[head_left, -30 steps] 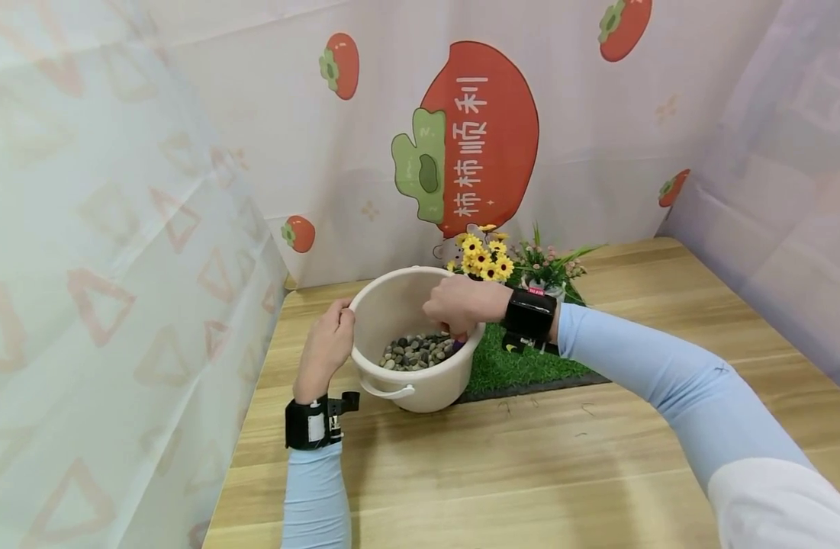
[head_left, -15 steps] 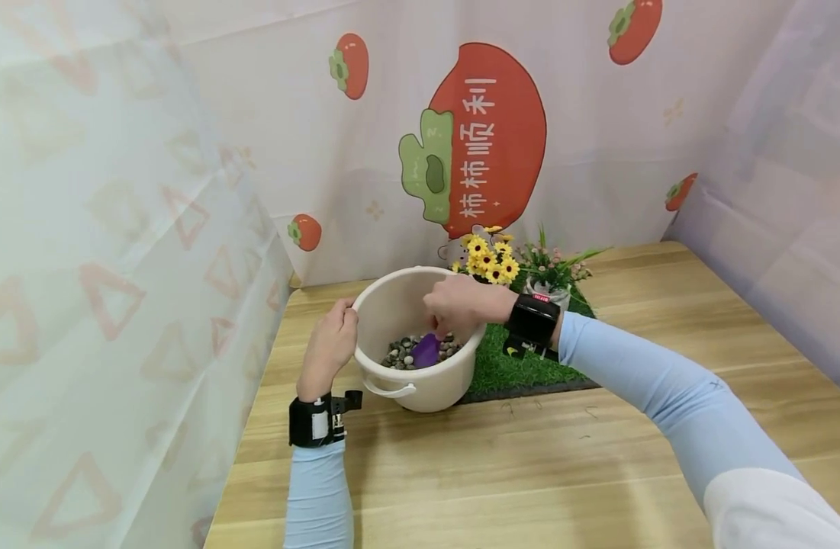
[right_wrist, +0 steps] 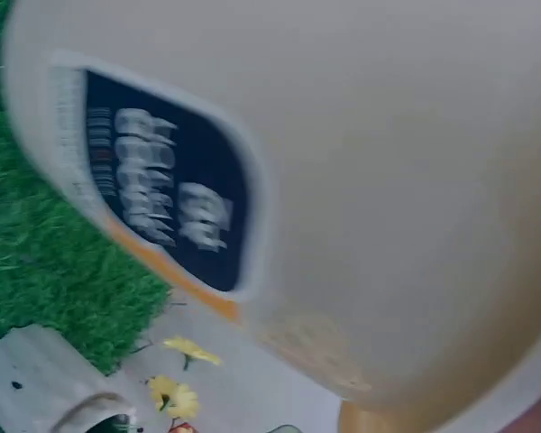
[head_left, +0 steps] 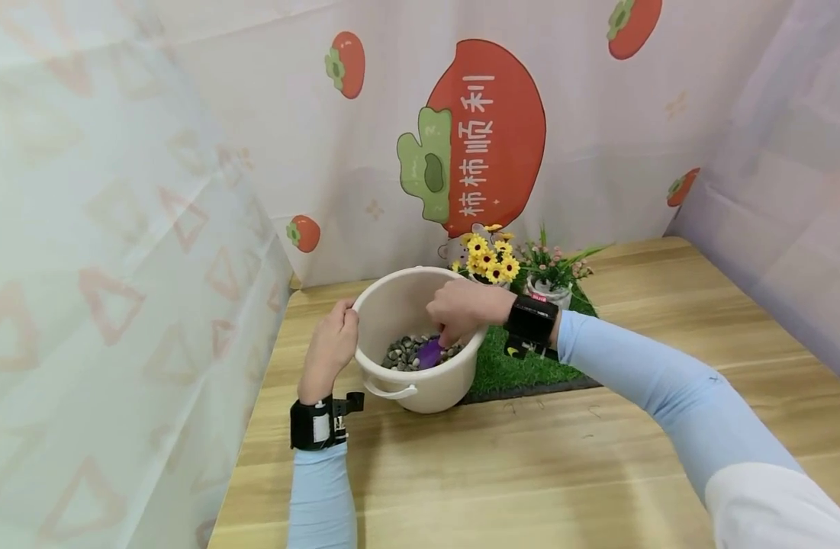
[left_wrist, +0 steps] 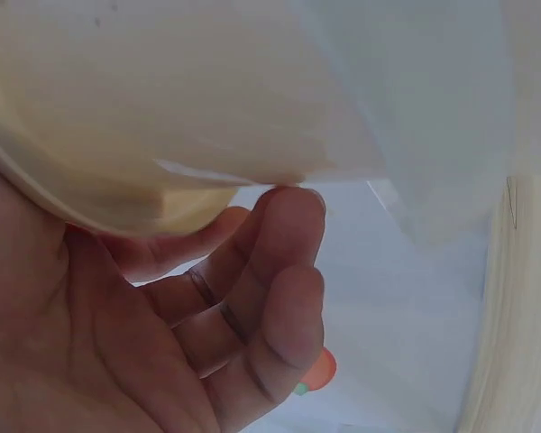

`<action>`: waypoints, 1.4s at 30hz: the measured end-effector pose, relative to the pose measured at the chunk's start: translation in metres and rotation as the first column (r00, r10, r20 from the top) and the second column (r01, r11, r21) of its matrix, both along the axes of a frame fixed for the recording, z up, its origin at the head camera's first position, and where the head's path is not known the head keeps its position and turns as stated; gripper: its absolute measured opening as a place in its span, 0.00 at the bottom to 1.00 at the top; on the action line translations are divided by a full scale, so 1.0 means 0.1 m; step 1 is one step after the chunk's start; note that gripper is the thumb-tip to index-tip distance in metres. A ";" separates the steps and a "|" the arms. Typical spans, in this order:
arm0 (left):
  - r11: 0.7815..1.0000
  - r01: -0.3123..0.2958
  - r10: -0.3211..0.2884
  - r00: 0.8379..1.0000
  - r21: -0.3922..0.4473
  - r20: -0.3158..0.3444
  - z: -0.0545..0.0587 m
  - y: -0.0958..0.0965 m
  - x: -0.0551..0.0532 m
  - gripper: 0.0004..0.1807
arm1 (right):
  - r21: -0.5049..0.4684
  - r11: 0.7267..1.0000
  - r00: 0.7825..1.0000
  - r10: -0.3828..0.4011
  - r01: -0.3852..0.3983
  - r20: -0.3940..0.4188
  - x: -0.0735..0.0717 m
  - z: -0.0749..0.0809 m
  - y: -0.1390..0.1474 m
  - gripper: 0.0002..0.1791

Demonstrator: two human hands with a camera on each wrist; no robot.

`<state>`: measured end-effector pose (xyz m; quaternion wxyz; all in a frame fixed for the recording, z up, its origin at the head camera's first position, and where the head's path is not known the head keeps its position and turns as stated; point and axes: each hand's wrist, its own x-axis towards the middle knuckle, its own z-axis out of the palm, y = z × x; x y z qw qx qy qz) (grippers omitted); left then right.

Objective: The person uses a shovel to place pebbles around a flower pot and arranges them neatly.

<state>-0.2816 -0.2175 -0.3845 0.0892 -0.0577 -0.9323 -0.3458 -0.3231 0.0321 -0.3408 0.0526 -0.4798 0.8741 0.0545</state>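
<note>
A cream plastic bucket (head_left: 454, 390) stands tilted toward me, with grey pebbles (head_left: 400, 354) across its bottom. My left hand (head_left: 330, 345) grips its left rim; in the left wrist view, curled fingers (left_wrist: 293, 316) lie against the outer wall. My right hand (head_left: 466, 305) reaches over the right rim and holds a small purple shovel (head_left: 429, 353) by its upper end. The shovel's blade lies among the pebbles, its handle mostly hidden in the fist. The right wrist view shows the bucket's outside with a dark blue label (right_wrist: 176, 180), not the shovel.
Artificial turf (head_left: 522, 366) lies at the bucket's right, partly under it. Yellow flowers (head_left: 490, 259) and a white pot (head_left: 551, 293) of pink flowers stand on it toward the back. The wooden table (head_left: 516, 473) meets printed fabric walls at back and sides.
The purple shovel has moved from the bucket's right side to the middle of the pebbles, and its blade now shows less than half a second ago. The left hand keeps its hold.
</note>
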 end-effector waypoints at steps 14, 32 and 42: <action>0.999 0.026 -0.025 0.999 -0.041 0.030 0.02 0.02 0.01 0.25 | -0.084 0.996 1.000 0.030 -0.030 0.000 -0.04 -0.14 -0.01 0.11; 1.000 0.026 -0.026 0.999 -0.015 0.035 -0.01 0.00 0.01 0.24 | -0.164 0.983 0.997 0.072 -0.077 -0.035 -0.03 -0.21 -0.08 0.20; 1.000 0.020 -0.020 0.999 0.007 0.041 0.02 0.02 0.00 0.25 | -0.167 0.986 0.996 0.039 -0.025 0.076 -0.10 -0.13 -0.02 0.09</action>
